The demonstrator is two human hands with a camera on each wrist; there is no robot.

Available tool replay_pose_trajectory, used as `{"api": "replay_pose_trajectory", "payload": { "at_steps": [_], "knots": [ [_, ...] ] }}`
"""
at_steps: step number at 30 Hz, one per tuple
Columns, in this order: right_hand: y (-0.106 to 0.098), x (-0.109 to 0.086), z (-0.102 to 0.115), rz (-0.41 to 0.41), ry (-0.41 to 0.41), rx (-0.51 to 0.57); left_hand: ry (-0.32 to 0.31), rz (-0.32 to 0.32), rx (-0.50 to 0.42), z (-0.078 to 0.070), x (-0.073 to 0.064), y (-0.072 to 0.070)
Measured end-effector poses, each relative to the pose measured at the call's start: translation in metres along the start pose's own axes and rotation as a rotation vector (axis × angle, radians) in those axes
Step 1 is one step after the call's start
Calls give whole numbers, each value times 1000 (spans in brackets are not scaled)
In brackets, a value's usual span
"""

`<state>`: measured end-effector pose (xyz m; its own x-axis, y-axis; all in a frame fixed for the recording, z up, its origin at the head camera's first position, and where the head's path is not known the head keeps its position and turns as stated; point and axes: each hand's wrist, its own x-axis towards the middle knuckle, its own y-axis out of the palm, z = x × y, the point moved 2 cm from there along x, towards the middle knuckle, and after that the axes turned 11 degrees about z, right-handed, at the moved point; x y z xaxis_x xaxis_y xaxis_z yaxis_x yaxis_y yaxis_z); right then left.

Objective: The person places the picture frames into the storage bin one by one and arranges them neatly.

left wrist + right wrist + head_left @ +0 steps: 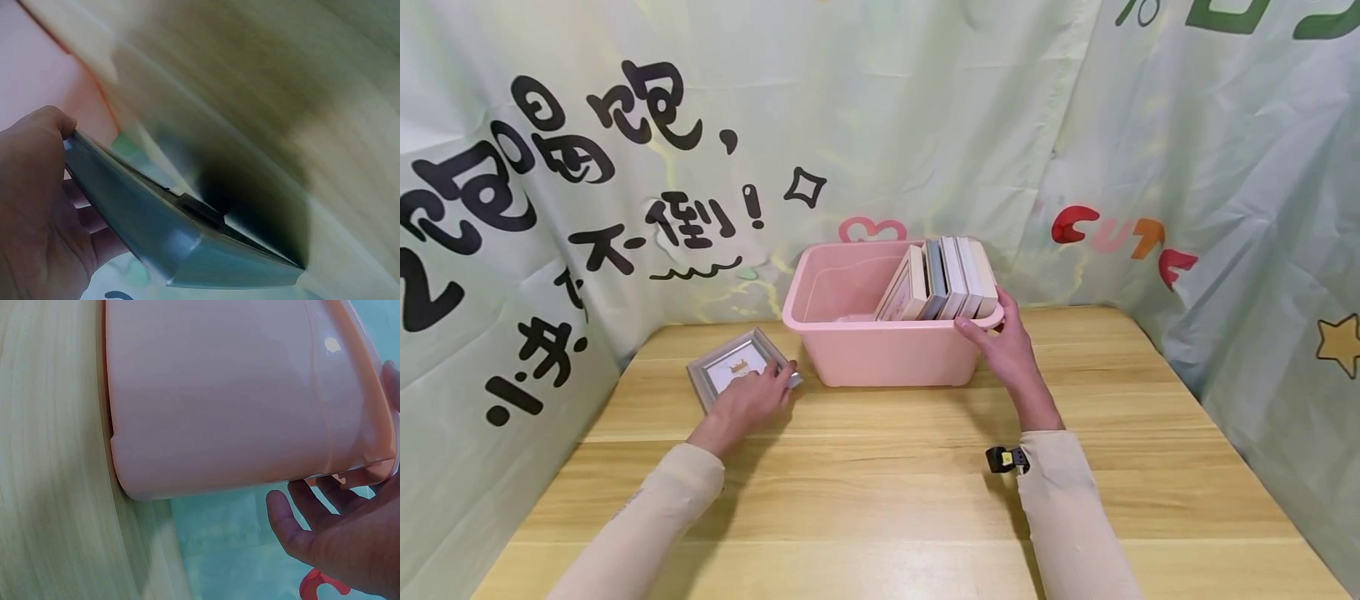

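A silver-grey picture frame [700,379] with a pale picture in it is left of the pink plastic bin [891,358]. My left hand [751,400] grips it by the edge nearest the bin. In the left wrist view, the thumb is on one side of the picture frame [144,203] and the fingers are on the other; one edge is raised off the wood. At the bin's right end, my right hand [1007,346] holds the rim, thumb on the front lip. The right wrist view has its fingers [284,522] curled under the rim. Several slim frame-like pieces [951,279] stand on edge inside, to the right.
The bin's left half shows its bare inner wall [835,283]. A light wooden table [857,492] carries everything, with a printed curtain [925,108] close behind the bin and along both sides. A small black device [1003,459] is strapped at the right wrist.
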<state>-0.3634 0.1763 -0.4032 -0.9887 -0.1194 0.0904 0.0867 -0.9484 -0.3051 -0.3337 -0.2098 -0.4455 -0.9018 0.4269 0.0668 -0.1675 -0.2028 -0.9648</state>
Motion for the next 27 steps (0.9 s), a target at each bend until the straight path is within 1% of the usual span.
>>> {"api": "replay_pose_trajectory", "payload": {
  "at_steps": [5,8,10,11,15,17,20,24,27],
  "knots": [
    [0,1,1,4,2,-2,25,-53,-15,6,-2,-7],
    [0,1,1,7,8,-12,49,-56,-36,12,-2,-10],
    [0,1,2,9,10,-14,45,-31,-72,16,-1,-13],
    [0,1,2,9,9,-15,41,-8,-93,18,0,-15],
    [-1,0,2,8,4,-9,-9,94,-187,25,4,-23],
    [-1,0,2,10,8,-9,-11,108,-205,27,5,-27],
    [-2,-1,1,13,16,-10,5,81,-222,32,4,-33],
    [-1,-1,1,15,18,-3,17,38,-215,39,2,-40],
    [0,-1,2,16,15,5,4,35,-215,45,1,-45]
  ]
}}
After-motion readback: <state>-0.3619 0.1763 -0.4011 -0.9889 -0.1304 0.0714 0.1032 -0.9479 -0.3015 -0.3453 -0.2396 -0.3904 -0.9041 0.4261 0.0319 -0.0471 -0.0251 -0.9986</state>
